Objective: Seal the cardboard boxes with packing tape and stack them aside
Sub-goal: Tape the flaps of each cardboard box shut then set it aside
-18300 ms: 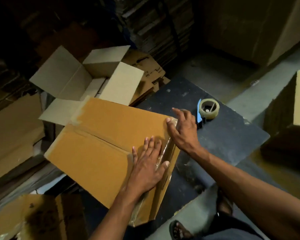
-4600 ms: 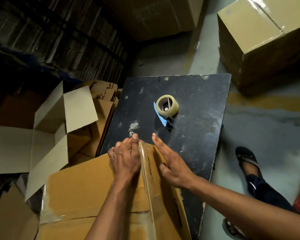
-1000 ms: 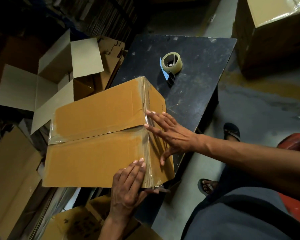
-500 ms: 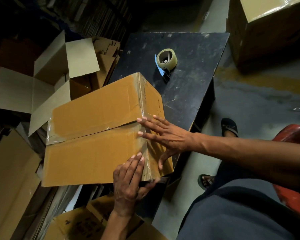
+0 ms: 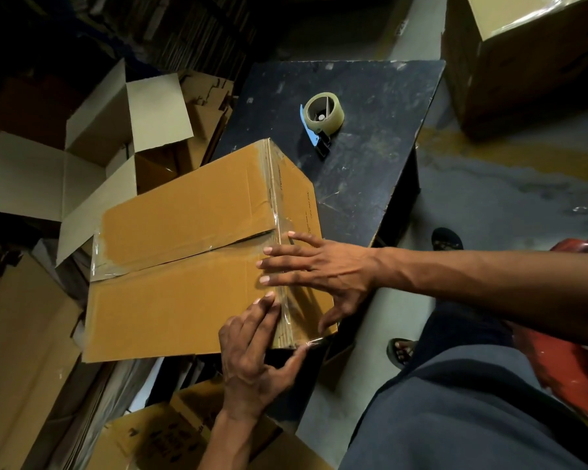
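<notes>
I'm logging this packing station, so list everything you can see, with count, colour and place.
Closed brown cardboard box: one, on the table's near-left corner, clear tape along its edges.
Black worn table: one, centre.
Clear packing tape roll in blue dispenser: one, on the table beyond the box.
Open pale cardboard box: one, left, flaps up.
Sealed brown carton: one, top right, on the floor.
Hands: left hand at the box's near corner; right hand flat on its taped edge.

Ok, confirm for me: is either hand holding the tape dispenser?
No, the tape dispenser sits alone on the black table.
</notes>
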Action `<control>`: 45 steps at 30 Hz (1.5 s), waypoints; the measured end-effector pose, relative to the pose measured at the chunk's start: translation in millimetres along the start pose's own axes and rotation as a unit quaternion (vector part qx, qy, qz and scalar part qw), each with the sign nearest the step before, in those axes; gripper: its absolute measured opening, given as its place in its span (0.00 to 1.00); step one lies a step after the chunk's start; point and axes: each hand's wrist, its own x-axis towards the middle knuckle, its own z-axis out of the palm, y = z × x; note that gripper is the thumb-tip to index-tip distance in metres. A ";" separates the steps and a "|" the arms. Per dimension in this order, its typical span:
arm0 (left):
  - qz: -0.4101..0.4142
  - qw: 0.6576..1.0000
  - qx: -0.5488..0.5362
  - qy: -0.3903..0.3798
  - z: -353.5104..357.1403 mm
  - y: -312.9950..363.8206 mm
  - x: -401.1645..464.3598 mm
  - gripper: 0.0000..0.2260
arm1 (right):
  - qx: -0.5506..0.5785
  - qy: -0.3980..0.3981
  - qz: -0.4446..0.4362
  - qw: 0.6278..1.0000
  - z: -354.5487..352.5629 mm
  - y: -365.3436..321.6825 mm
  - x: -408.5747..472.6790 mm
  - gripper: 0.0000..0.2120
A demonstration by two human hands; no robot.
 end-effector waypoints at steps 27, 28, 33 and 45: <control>-0.019 0.998 0.020 -0.059 -6.0 5.0 1.3 0.43 | 0.046 -0.013 0.046 0.998 7.5 -20.2 -1.3 0.71; -0.013 0.998 0.025 -0.054 -5.7 2.9 2.4 0.42 | 0.063 -0.005 0.048 0.997 4.6 -20.9 -2.2 0.70; 0.024 0.998 0.063 -0.015 1.4 -0.6 7.2 0.34 | 0.048 0.053 0.069 0.995 20.1 -22.6 -1.4 0.63; 0.037 0.994 0.097 -0.032 10.6 -13.4 -3.6 0.46 | 0.033 0.103 0.055 0.993 37.3 -10.4 4.4 0.61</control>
